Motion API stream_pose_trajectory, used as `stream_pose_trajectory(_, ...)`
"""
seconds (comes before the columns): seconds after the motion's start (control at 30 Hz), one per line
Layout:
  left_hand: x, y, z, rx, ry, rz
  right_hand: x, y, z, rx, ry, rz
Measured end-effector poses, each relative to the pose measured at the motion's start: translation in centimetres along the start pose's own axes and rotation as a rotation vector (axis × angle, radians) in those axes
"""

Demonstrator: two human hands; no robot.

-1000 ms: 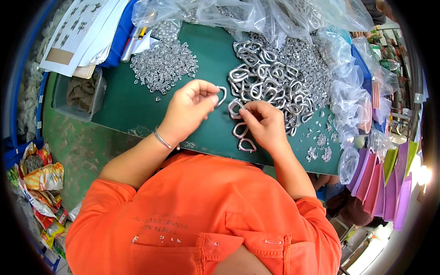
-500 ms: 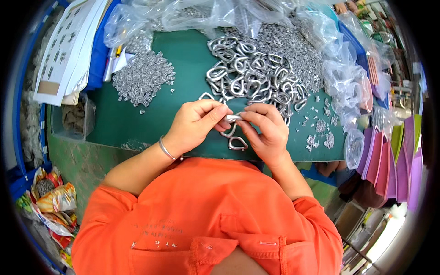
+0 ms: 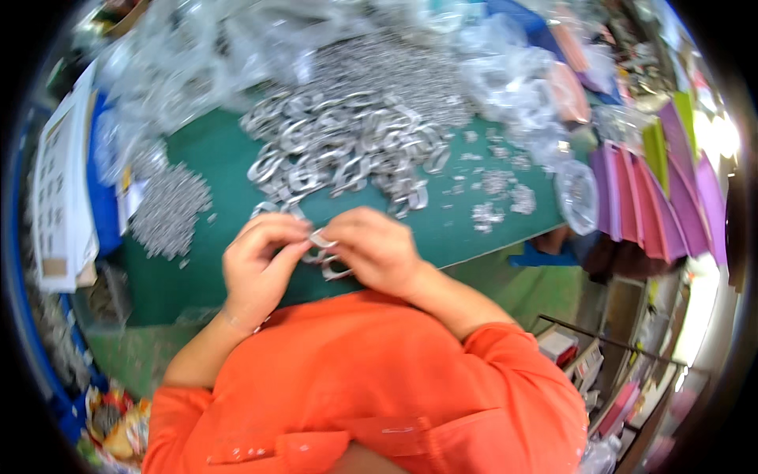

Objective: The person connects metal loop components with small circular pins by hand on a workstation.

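Note:
Both hands meet close to the table's near edge. Pinched between my left hand and my right hand is a silver metal ring; motion blur softens its outline. My fingers are closed and cover part of it. Just below the fingertips another loose metal ring lies on the green table. Beyond my hands spreads a large heap of similar silver rings, linked or merely tangled, I cannot tell which. To the left lies a heap of small clear or grey pieces.
A broad mass of small grey pieces lies behind the rings, with clear plastic bags around it. Small clusters of pieces are at right. Papers stand at the left; purple and pink panels stand at the right.
The whole view has shifted and tilted, so the table and heaps appear further left and blurred. Both hands still pinch the ring at the near edge.

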State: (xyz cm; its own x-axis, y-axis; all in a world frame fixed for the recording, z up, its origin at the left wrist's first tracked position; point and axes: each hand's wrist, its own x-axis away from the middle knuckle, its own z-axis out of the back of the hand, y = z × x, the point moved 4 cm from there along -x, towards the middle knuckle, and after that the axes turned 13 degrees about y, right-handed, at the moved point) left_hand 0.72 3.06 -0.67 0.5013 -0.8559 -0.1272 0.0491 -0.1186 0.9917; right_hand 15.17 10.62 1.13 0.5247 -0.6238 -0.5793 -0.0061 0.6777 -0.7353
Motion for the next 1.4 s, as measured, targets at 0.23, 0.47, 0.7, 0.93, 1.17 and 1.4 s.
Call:
stream_pose_trajectory(0.23, -0.1, 0.5, 0.1, 0.074, 0.099, 0.042, -5.8, 3.9, 18.0, 0.868, 0.789, 0.141)
stream_pose_trajectory(0.47, 0.1, 0.7, 0.2, 0.113, 0.072, 0.082, -8.1, 13.5, 32.5, 0.719, 0.927, -0.336)
stream_pose_trajectory(0.7, 0.3, 0.2, 1.3, 0.091, 0.13, 0.114, -9.7, 19.3, 33.4, 1.122, 0.42, -0.494)
stream_pose_trajectory(0.93, 0.2, 0.1, 1.5, 0.086, 0.127, 0.157, -8.8, 21.1, 33.9, 0.933, 0.231, -0.849)
stream_pose_trajectory(1.17, 0.0, -0.2, 1.0, 0.058, 0.131, 0.147, -8.7, 21.7, 31.9, 1.31, 0.139, -0.292)
stream_pose_trajectory(1.4, -0.2, -0.3, 1.2, 0.047, 0.147, 0.166, -11.4, 19.6, 32.8, 1.307, 0.278, -0.185)
